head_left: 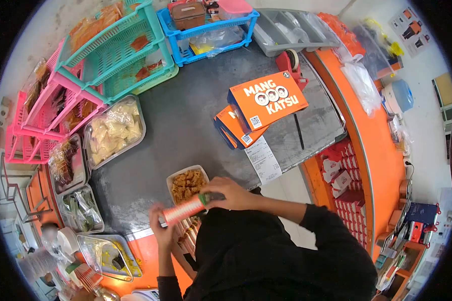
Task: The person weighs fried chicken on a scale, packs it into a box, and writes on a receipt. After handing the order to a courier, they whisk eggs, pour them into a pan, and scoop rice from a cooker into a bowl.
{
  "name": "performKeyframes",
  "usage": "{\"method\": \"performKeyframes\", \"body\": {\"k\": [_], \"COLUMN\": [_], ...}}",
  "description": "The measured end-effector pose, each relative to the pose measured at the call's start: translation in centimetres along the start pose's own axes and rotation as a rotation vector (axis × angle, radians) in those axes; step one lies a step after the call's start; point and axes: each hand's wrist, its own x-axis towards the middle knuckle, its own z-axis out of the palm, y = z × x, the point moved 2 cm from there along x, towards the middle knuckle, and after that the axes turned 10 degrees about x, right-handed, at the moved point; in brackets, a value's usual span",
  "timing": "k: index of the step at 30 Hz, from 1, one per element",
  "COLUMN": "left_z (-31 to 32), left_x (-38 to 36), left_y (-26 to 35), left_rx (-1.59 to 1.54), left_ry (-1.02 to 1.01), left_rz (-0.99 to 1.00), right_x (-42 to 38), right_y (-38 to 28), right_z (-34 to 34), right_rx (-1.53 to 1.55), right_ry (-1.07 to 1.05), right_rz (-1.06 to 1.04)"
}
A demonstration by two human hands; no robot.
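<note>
Counter [171,128], dark grey top. Just beyond left hand [161,227] and right hand [227,194]: one white container [169,181], browned fried pieces [188,184]. Farther out, past right hand: printed receipt [264,161]; stacked orange boxes [267,109]; thin black stick [299,131]; red tape dispenser [287,64]; blue rack [208,30]. Past left hand: metal tray [141,131], pale packets [116,128]
</note>
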Motion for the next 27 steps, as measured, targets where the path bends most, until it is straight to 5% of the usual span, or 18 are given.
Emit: {"method": "performKeyframes", "body": {"k": [2, 3, 4, 6, 7, 14, 22, 24, 25, 27], "left_z": [1.2, 1.8, 2.2, 3.7, 4.0, 7.2, 6.3, 4.9, 4.5, 3.8], "left_x": [1.7, 2.4, 2.8, 3.5, 3.0, -0.2, 1.4, 3.7, 4.7, 7.3], "left_y": [-1.8, -2.9, -2.9, -3.0, -4.3, -3.4, -3.2, -1.2, -0.3, 2.3], "left_rx": [-0.014, -0.067, -0.068, -0.734, -0.820, -1.166, -0.988, -0.495, -0.495, 0.501], "left_ry": [0.084, 0.068, 0.056, -0.116, -0.154, -0.106, -0.246, -0.374, -0.376, -0.279], "left_rz": [-0.282, -0.451, -0.452, -0.672, -0.673, -0.825, -0.885, -0.744, -0.744, 0.004], "right_x": [1.4, 1.8, 2.1, 3.0, 2.4, 0.3, -0.2, 0.0, 0.2, 0.5], "right_y": [3.5, 6.2, 6.1, 5.1, 6.1, 4.3, 2.8, 2.4, 2.2, 1.9], "right_z": [2.6, 3.5, 2.9, 1.7, 2.6, 2.5, 2.4, 2.3, 2.1, 1.7], "right_rx": [0.486, 0.688, 0.690, 0.913, 0.612, 0.332, 0.281, 0.254, 0.254, 0.233], "right_ry": [0.495, 0.411, 0.419, 0.361, 0.379, 0.325, 0.447, 0.454, 0.456, 0.439], "right_rz": [0.287, 0.542, 0.549, 0.640, 0.627, 0.542, 0.659, 0.730, 0.731, 0.789]}}
